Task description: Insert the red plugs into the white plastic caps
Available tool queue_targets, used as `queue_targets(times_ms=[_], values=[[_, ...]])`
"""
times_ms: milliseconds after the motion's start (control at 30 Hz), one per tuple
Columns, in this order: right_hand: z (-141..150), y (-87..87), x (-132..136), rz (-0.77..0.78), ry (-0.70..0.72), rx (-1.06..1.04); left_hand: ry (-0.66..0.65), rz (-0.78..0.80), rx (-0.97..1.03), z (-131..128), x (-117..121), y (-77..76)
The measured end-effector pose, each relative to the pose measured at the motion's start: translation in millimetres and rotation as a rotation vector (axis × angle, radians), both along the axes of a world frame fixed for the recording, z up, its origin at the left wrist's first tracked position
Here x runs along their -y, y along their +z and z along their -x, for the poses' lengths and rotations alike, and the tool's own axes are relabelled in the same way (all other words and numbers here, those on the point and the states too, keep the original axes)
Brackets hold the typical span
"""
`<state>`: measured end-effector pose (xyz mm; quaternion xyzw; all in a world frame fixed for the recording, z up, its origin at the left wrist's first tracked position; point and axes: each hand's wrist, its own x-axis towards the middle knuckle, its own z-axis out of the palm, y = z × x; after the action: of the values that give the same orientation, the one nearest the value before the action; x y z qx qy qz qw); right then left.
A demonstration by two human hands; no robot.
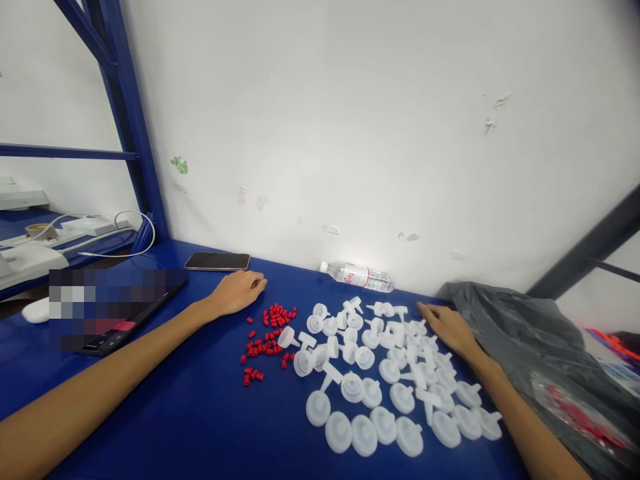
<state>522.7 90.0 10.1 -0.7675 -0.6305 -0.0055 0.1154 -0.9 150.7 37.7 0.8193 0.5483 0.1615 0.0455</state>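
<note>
My left hand (pixel 240 292) rests on the blue table in a loose fist, just left of a pile of small red caps (pixel 267 343); I see nothing in it. To the right of the red caps lie many translucent white spout caps (pixel 364 435), round with narrow nozzles, some upright and some tipped over. Beside the far right edge of this spread, my right hand (pixel 449 327) lies low with its fingers stretched toward the caps, holding nothing visible. Whether its fingertips touch a cap is hard to tell.
A phone (pixel 217 261) lies behind my left hand, and a dark tablet-like device (pixel 145 313), partly blurred, lies to its left. A clear plastic bottle (pixel 357 276) rests along the wall. Grey plastic sheeting (pixel 505 327) and a bag of red pieces (pixel 580 417) are at right.
</note>
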Motion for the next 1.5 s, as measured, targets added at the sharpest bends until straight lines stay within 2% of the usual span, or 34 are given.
queue_targets(times_ms=[600, 1100, 1500], values=[[-0.9, -0.8, 0.2, -0.031, 0.014, -0.007, 0.003, 0.001, 0.016, -1.1, 1.3, 1.0], [-0.2, 0.6, 0.0, 0.011, -0.011, -0.008, 0.005, 0.004, 0.009, -2.4, 2.2, 2.9], [0.9, 1.2, 1.4, -0.053, 0.027, 0.001, 0.001, 0.001, 0.033, -2.6, 3.4, 4.5]])
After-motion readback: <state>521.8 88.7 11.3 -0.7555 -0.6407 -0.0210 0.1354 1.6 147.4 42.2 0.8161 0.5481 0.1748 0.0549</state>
